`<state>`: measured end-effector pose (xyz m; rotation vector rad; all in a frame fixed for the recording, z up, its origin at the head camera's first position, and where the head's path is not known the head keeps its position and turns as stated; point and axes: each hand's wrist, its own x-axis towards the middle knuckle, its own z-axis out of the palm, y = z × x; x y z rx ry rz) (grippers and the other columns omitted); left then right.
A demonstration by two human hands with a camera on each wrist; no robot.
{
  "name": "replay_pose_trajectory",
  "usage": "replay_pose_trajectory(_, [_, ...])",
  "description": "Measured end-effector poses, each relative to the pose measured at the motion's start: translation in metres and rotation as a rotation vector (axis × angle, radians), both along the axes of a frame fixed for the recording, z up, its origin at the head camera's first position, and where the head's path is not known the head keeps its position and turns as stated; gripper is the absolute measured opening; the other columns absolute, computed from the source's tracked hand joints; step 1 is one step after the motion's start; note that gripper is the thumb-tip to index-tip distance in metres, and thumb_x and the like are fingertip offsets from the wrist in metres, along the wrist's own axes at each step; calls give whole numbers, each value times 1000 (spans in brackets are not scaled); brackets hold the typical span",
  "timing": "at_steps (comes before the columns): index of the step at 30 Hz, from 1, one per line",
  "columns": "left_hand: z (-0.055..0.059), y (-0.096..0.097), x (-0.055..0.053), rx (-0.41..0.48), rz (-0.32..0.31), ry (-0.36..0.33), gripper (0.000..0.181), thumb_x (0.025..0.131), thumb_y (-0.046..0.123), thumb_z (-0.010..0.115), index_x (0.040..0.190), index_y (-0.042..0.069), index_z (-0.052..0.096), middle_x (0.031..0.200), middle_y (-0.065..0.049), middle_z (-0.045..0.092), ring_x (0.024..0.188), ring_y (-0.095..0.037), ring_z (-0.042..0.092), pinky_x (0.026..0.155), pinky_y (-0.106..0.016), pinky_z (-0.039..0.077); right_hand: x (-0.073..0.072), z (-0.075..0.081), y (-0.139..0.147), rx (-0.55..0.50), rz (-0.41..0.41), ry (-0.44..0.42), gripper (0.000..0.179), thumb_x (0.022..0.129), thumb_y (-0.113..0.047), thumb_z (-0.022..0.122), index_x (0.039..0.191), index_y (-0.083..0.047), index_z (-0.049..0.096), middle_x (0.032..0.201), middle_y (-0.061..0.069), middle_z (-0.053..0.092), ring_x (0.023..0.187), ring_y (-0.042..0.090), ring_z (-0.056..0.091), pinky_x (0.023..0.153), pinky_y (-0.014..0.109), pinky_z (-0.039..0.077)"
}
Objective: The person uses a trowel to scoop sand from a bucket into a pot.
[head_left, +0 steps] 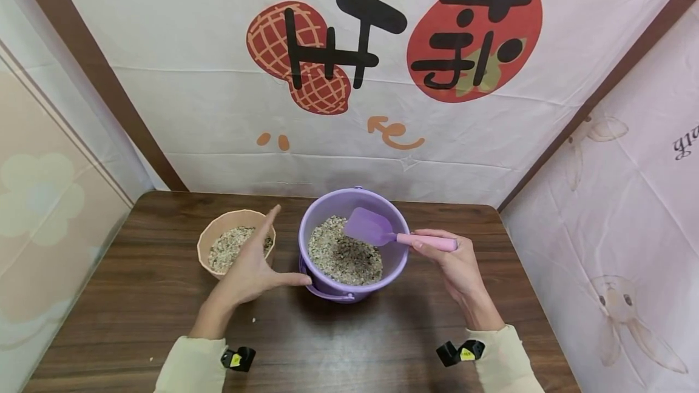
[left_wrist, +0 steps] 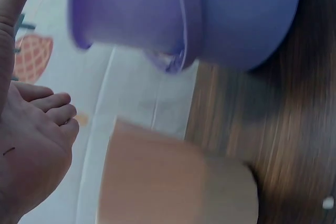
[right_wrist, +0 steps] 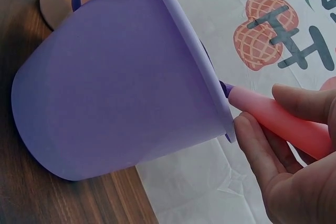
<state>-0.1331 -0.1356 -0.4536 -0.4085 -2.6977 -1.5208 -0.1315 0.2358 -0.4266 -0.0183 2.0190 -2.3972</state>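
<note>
A purple bucket (head_left: 357,293) stands on the table, partly filled with grey-beige gravel (head_left: 338,253). My right hand (head_left: 455,262) grips the pink handle of a toy shovel (head_left: 371,227) at the bucket's right side. The shovel's purple blade lies inside the bucket, over the gravel and empty. My left hand (head_left: 248,275) is spread between the bucket and a peach bowl (head_left: 204,241), with its thumb tip at the bucket's left rim. More gravel lies in that bowl, part of which the left hand hides in the head view.
The dark wooden table (head_left: 327,350) meets a printed white cloth wall (head_left: 218,138) at the back. Cloth also hangs at both sides. A few pale grains lie on the table near the left forearm. The bucket's handle hangs down at its front left.
</note>
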Motion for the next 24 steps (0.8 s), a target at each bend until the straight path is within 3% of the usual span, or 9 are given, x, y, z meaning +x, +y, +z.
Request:
replay_pose_trajectory(9, [-4,28,-8,3,-89,11,150,52,53,99,165,15,9,168,-17,14,151,-38,17,118,-62,20,0,-1,-1,23,-1,-8,39,86,6,76,120,19,61,95,14,76,96,23,74,91,41,58])
replay_pose_trajectory(14, [-8,33,-11,21,-112,20,151,51,51,100,164,12,8,167,-19,14,151,-39,20,117,-62,22,1,-1,-1,25,0,0,32,86,6,76,116,13,67,95,14,76,97,23,74,90,39,58])
replay_pose_trajectory(24, [-9,36,-13,40,-118,11,152,50,55,99,165,14,9,168,-14,15,151,-32,21,118,-58,23,-1,4,0,94,17,21,34,86,1,78,115,17,68,98,16,76,109,25,69,91,38,57])
